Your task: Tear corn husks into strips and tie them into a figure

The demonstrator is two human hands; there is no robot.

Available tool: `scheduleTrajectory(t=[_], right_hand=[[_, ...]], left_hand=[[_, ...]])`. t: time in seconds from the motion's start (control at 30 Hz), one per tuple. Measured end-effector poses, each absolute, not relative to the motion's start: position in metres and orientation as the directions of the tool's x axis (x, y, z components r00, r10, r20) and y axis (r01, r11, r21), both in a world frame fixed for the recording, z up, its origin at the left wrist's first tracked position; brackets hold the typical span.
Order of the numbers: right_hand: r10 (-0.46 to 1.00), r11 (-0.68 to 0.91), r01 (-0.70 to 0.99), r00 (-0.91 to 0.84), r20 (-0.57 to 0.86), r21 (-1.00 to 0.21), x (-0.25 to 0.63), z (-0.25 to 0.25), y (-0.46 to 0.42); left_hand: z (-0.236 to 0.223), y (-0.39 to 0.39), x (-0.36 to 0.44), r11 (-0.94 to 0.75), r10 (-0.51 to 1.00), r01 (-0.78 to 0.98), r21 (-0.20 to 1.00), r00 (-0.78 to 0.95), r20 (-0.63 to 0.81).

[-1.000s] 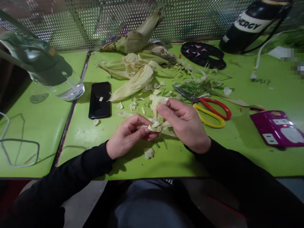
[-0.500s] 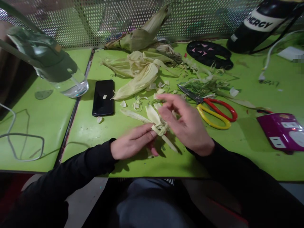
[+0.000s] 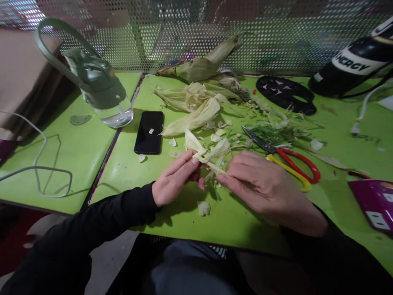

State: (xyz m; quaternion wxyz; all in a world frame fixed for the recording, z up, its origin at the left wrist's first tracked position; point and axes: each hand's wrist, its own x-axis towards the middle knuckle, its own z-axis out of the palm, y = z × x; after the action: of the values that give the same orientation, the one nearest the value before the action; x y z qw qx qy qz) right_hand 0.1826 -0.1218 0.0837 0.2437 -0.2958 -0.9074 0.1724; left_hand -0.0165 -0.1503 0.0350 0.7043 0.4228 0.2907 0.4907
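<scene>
A pale, knotted piece of corn husk (image 3: 202, 155) is held above the green table. My left hand (image 3: 176, 178) pinches its knot between thumb and fingers. My right hand (image 3: 264, 184) is closed on a narrow husk strip (image 3: 216, 167) that runs out of the knot to the lower right. Broad husk ends stand up from the knot. Just right of my right hand, partly hidden by it, lie scissors (image 3: 276, 153) with one red and one yellow handle. Behind the knot rest loose corn husks (image 3: 196, 116).
A black phone (image 3: 149, 133) lies left of the husks, near a green-topped water bottle (image 3: 104, 86). Green scraps (image 3: 276, 129), a black palette-shaped tray (image 3: 285, 94) and a black bottle (image 3: 350, 65) are at the back right. A purple power strip (image 3: 373, 203) sits far right; mesh (image 3: 147, 37) bounds the back.
My right hand has moved from above the knot down to the right and closed on the husk strip. My left hand keeps hold of the knot. The camera view has shifted.
</scene>
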Motion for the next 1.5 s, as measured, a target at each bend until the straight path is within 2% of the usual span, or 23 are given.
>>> scheduleTrajectory(t=[0.1,0.23,0.3,0.37,0.47,0.57,0.63,0.73,0.9,0.97,1.1,1.27,1.37,1.5], right_hand=[[0.653,0.71,0.462,-0.714,0.253,-0.532,0.186,0.087,-0.119],[0.807,0.491,0.536,-0.576,0.128,-0.686,0.178,0.077,-0.122],[0.877,0.377,0.554,-0.472,0.092,-0.742,0.171,0.069,-0.125],[0.91,0.313,0.535,-0.405,0.087,-0.785,0.166,0.062,-0.125],[0.916,0.275,0.415,-0.387,0.105,-0.867,0.163,0.058,-0.124],[0.896,0.24,0.29,-0.435,0.096,-0.927,0.162,0.056,-0.122],[0.903,0.265,0.313,-0.412,0.121,-0.912,0.16,0.054,-0.123],[0.926,0.357,0.455,-0.285,0.246,-0.816,0.157,0.051,-0.128],[0.883,0.455,0.587,-0.2,0.425,-0.669,0.155,0.047,-0.129],[0.86,0.476,0.621,-0.184,0.475,-0.622,0.157,0.046,-0.127],[0.818,0.547,0.618,-0.25,0.518,-0.564,0.159,0.043,-0.127],[0.843,0.535,0.645,-0.372,0.388,-0.545,0.156,0.042,-0.134],[0.882,0.458,0.676,-0.264,0.39,-0.577,0.156,0.047,-0.138],[0.909,0.378,0.665,-0.136,0.394,-0.644,0.156,0.055,-0.139]], left_hand=[[0.034,-0.15,-0.018,0.11,0.935,-0.376,0.92,0.353,0.033],[0.035,-0.147,-0.02,-0.13,0.89,-0.014,0.991,0.44,0.123],[0.037,-0.146,-0.02,-0.29,0.845,0.123,0.949,0.499,0.194],[0.038,-0.144,-0.02,-0.395,0.808,0.181,0.901,0.535,0.247],[0.038,-0.141,-0.021,-0.468,0.775,0.244,0.85,0.574,0.262],[0.037,-0.14,-0.024,-0.493,0.745,0.319,0.809,0.636,0.203],[0.036,-0.141,-0.025,-0.514,0.741,0.352,0.783,0.641,0.199],[0.034,-0.146,-0.024,-0.561,0.767,0.414,0.716,0.585,0.263],[0.032,-0.158,-0.02,-0.587,0.809,0.638,0.497,0.471,0.351],[0.033,-0.161,-0.02,-0.573,0.819,0.676,0.463,0.476,0.32],[0.04,-0.16,-0.022,-0.529,0.816,0.605,0.595,0.554,0.163],[0.053,-0.157,-0.023,-0.326,0.836,0.471,0.82,0.548,0.017],[0.057,-0.16,-0.022,-0.19,0.861,0.344,0.92,0.509,-0.013],[0.06,-0.163,-0.021,-0.101,0.873,0.282,0.954,0.484,-0.051]])
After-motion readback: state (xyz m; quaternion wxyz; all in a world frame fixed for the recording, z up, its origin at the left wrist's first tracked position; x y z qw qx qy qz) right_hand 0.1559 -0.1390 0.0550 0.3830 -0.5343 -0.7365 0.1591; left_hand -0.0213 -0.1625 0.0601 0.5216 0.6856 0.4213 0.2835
